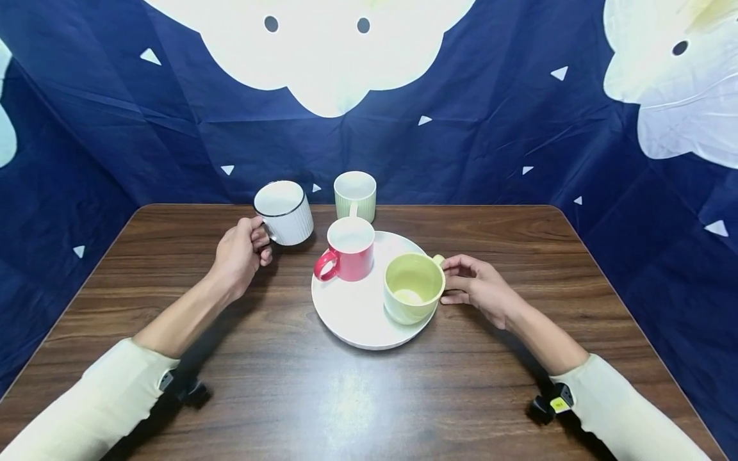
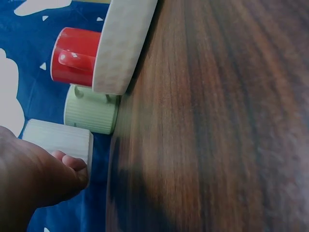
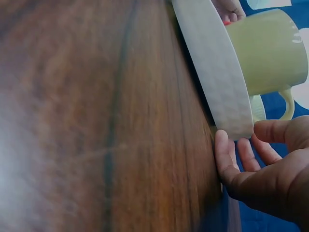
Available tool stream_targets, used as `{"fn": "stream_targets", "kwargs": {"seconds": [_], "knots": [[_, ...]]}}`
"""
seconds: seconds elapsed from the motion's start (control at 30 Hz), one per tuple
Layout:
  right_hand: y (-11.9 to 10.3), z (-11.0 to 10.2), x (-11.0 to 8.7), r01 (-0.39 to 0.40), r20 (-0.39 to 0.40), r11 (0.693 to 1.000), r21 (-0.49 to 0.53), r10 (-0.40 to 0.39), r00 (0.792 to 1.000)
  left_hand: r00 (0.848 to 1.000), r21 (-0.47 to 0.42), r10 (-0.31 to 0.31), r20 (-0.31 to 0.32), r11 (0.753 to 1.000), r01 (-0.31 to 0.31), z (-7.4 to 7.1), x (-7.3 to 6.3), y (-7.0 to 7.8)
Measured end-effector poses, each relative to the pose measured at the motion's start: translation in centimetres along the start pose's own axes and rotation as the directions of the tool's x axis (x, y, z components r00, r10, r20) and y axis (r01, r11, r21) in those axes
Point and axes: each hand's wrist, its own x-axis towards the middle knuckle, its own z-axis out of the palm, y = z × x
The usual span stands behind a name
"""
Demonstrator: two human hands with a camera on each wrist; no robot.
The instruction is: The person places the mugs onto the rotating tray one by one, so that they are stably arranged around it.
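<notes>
A white ribbed mug with a dark rim (image 1: 284,214) is held by its handle in my left hand (image 1: 237,259), raised off the table at the far left. My right hand (image 1: 478,288) is at the right edge of a round white tray (image 1: 352,317), thumb by the upper rim and fingers along the textured side wall (image 3: 217,67). On the tray stand a red mug (image 1: 354,259), handle to the left, and a yellow-green mug (image 1: 412,288). That mug's handle (image 3: 288,104) is free of the right hand in the right wrist view.
A pale green ribbed mug (image 1: 355,195) stands behind the tray near the back edge of the wooden table (image 1: 271,371). Blue cloth (image 1: 478,160) with white cloud shapes hangs close behind the table and along its sides.
</notes>
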Motion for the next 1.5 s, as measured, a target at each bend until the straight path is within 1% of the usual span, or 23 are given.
{"fn": "stream_targets", "kwargs": {"seconds": [0.13, 0.27, 0.43, 0.57, 0.83, 0.93, 1.07, 1.17, 1.27, 1.4, 1.5], "knots": [[0.0, 0.5, -0.6, 0.006, -0.009, 1.000, 0.019, -0.006, 1.000, 1.000, 0.001, -0.010, 0.011, 1.000, 0.010, -0.4, -0.8, 0.3], [0.0, 1.0, -1.1, 0.011, -0.034, 0.999, 0.043, -0.010, 0.999, 0.999, -0.011, -0.017, 0.040, 1.000, 0.017, -0.7, -1.6, 0.6], [0.2, 1.4, -1.3, 0.013, -0.058, 0.996, 0.085, -0.008, 0.998, 0.997, -0.010, -0.024, 0.074, 1.000, 0.025, -1.2, -2.6, 0.6], [0.3, 1.6, -1.4, 0.015, -0.070, 0.995, 0.097, -0.008, 0.998, 0.997, -0.011, -0.018, 0.082, 1.000, 0.019, -1.6, -3.2, 0.6], [0.4, 1.8, -1.2, 0.012, -0.083, 0.995, 0.101, -0.004, 0.997, 0.995, -0.024, -0.004, 0.102, 1.000, 0.007, -2.5, -4.5, 0.4], [0.4, 1.7, -1.1, 0.012, -0.083, 0.995, 0.100, -0.003, 0.997, 0.995, -0.018, -0.009, 0.098, 1.000, 0.011, -2.9, -5.1, 0.2], [0.3, 1.7, -1.0, 0.013, -0.080, 0.996, 0.093, -0.005, 0.997, 0.995, -0.024, 0.004, 0.099, 1.000, -0.002, -3.6, -6.0, 0.1], [0.3, 1.7, -0.9, 0.015, -0.081, 0.996, 0.087, -0.008, 0.997, 0.994, -0.027, 0.014, 0.112, 1.000, -0.011, -4.1, -6.6, -0.1], [0.2, 1.7, -0.8, 0.012, -0.084, 0.997, 0.082, -0.005, 0.996, 0.990, -0.034, 0.022, 0.140, 0.999, -0.017, -4.8, -7.3, -0.2], [0.1, 1.5, -0.7, 0.003, -0.082, 0.997, 0.075, 0.003, 0.997, 0.985, -0.026, 0.026, 0.169, 0.999, -0.022, -5.6, -8.3, -0.4], [0.0, 1.4, -0.6, -0.001, -0.079, 0.997, 0.075, 0.007, 0.997, 0.984, -0.008, 0.029, 0.177, 1.000, -0.028, -6.0, -9.1, -0.5]]}}
